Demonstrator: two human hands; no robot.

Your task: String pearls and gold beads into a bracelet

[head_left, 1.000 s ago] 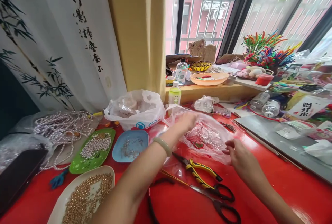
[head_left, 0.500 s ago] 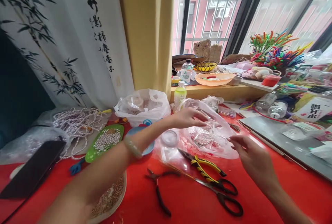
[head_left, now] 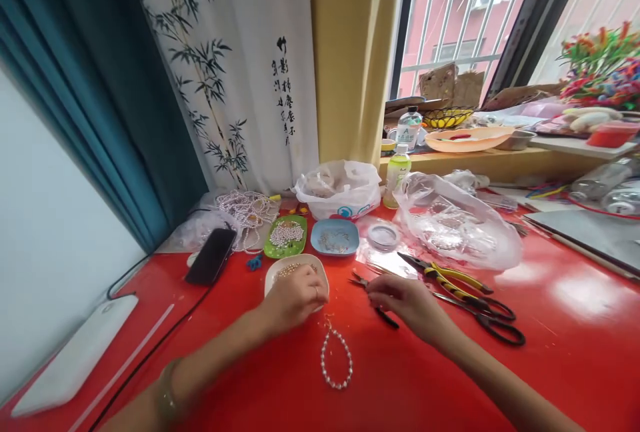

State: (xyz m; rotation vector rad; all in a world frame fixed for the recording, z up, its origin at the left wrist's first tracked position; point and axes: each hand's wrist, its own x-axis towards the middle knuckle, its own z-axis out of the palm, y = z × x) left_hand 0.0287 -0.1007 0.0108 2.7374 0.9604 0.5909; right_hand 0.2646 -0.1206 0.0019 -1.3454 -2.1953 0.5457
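My left hand (head_left: 296, 295) is closed over the right side of a white dish (head_left: 270, 281) of small gold beads; whatever its fingers hold is hidden. My right hand (head_left: 407, 302) has its fingers bent together at the small black-handled pliers (head_left: 387, 318), partly covering them; I cannot tell whether it grips them. Between my forearms, a beaded bracelet (head_left: 337, 387) lies in a loop on the red table. Yellow-and-black pliers (head_left: 450, 282) and black-handled scissors (head_left: 500, 329) lie right of my right hand.
Behind the hands are a green tray (head_left: 271, 249) of pearls, a blue dish (head_left: 335, 224), a round clear case (head_left: 383, 237) and a plastic bag (head_left: 480, 239). A phone (head_left: 213, 255) and cable lie left. Bottles stand near the sill.
My left hand has moved from the plastic bag back to the white dish. My right hand has come to the small pliers. The view has turned left, and the bracelet now shows on the table.
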